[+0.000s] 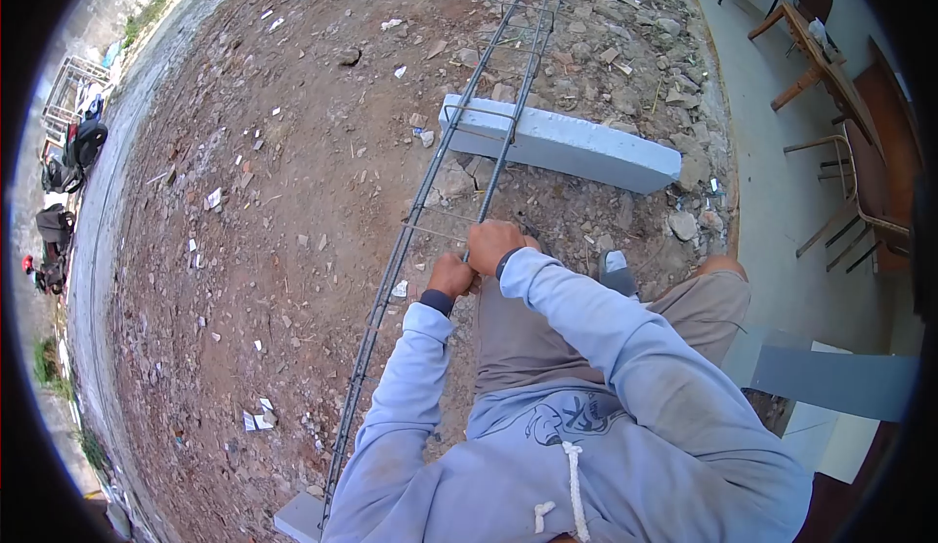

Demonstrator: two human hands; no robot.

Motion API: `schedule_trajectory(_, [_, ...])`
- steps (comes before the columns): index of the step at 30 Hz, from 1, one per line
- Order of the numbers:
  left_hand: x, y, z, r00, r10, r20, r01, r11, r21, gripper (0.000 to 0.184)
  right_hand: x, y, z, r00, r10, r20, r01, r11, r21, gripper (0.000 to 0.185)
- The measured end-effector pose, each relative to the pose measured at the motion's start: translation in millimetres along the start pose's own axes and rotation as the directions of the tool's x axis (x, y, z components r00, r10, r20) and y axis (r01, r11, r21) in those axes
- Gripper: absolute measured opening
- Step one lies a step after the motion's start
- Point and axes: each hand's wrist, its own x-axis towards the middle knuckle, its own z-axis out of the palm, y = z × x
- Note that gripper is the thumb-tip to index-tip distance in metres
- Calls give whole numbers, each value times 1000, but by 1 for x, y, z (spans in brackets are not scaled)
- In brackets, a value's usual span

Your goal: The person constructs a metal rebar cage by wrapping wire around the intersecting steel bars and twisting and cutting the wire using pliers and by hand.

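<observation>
A long rebar cage [418, 206] with thin square stirrups runs from the upper middle down to the lower left, in front of me. My right hand [494, 246] is closed over the cage's right-hand bar, which disappears beneath it. Close against it, slightly lower and to the left, my left hand [451, 275] is closed too, with the fingers pinched together. Whatever sits between the left fingers is hidden. A stirrup shows just beyond both hands, crossing between the bars.
A pale blue-grey block [567, 145] lies beneath the cage as a support. Another block [299, 518] is under its near end. Rubble and tile shards cover the dirt ground [264, 279]. Chairs [860, 191] and a wooden table [811, 50] stand at right; motorbikes [73, 157] are far left.
</observation>
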Motion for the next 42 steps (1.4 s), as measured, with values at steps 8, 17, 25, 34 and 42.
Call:
schedule_trajectory(8, [3, -22, -11, 919, 27, 393, 268, 688, -674, 18, -4, 3, 6, 998, -18, -65, 19, 1000, 13, 21])
schedule_trajectory(17, [26, -46, -11, 958, 43, 284, 224, 509, -831, 15, -6, 3, -7, 1000, -5, 12, 4, 997, 76, 23])
schedule_trajectory(25, [56, -33, -21, 979, -48, 197, 179, 666, -724, 9, 5, 7, 11, 997, 78, -2, -77, 991, 113, 23])
schedule_trajectory(34, [42, -25, -9, 995, 40, 96, 59, 546, -836, 11, 12, 18, 29, 984, 181, 4, -177, 957, 231, 27])
schedule_trajectory(42, [26, -30, -4, 997, 78, 4, -30, 427, -904, 11, 3, 12, 25, 983, 174, -57, -158, 964, 215, 26])
